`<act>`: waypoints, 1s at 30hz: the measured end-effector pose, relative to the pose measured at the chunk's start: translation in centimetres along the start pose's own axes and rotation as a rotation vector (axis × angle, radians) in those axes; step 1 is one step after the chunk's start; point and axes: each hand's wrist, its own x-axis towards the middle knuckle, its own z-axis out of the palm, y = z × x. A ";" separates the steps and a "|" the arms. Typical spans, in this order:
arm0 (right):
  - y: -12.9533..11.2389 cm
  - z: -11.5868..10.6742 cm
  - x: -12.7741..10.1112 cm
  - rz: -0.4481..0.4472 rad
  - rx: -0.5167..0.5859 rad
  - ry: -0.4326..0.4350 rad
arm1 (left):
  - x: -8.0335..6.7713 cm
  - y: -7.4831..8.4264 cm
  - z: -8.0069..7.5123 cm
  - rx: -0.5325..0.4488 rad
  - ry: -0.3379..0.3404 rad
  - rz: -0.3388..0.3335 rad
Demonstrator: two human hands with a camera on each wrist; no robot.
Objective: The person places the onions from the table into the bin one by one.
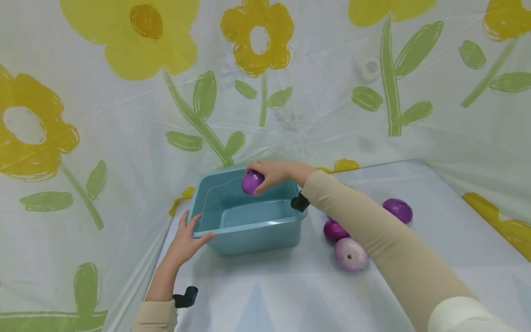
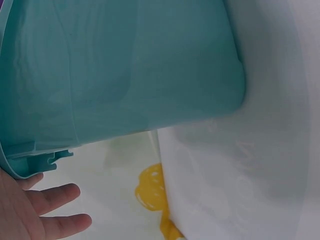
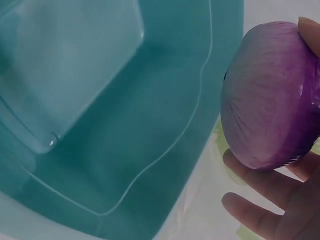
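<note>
The right hand [image 1: 274,173] is curled around a purple onion [image 1: 251,181] and holds it up over the back part of a blue-green tub [image 1: 249,230]. The onion is round and shiny, with thin pale lines running down its purple skin. In the right wrist view the fingers [image 3: 260,215] sit under the onion and a fingertip rests on its top edge. The inside of the tub below it is smooth and holds nothing that can be seen.

The left hand [image 1: 186,240] grips the near left corner of the tub, with the thumb on the rim and the fingers down the outside.

The tub stands on a pale worktop [image 1: 290,295]. To its right lie three more onions: a dark purple one [image 1: 333,229], a lighter pinkish one [image 1: 350,253] just in front of it, and another purple one [image 1: 397,210] farther right. A plastic sheet with yellow flowers [image 1: 257,37] hangs behind.
</note>
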 end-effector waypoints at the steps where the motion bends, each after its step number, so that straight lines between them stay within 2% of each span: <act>1: 0.0 0.1 0.0 0.002 0.009 -0.006 | 0.0 0.0 0.0 0.000 -0.002 -0.002; 9: -0.2 0.2 -0.1 0.028 0.037 -0.046 | 0.0 -0.1 0.1 0.001 -0.009 -0.009; 16: 0.1 -0.5 -1.0 0.032 0.039 -0.017 | -0.1 0.2 0.0 0.006 -0.006 -0.010; 22: 0.2 -1.5 -3.4 0.037 0.040 0.021 | -0.1 0.3 -0.1 0.010 -0.015 -0.017; 30: 0.8 -1.7 -7.9 -0.068 -0.023 0.085 | -0.2 0.3 -0.2 -0.004 -0.027 -0.010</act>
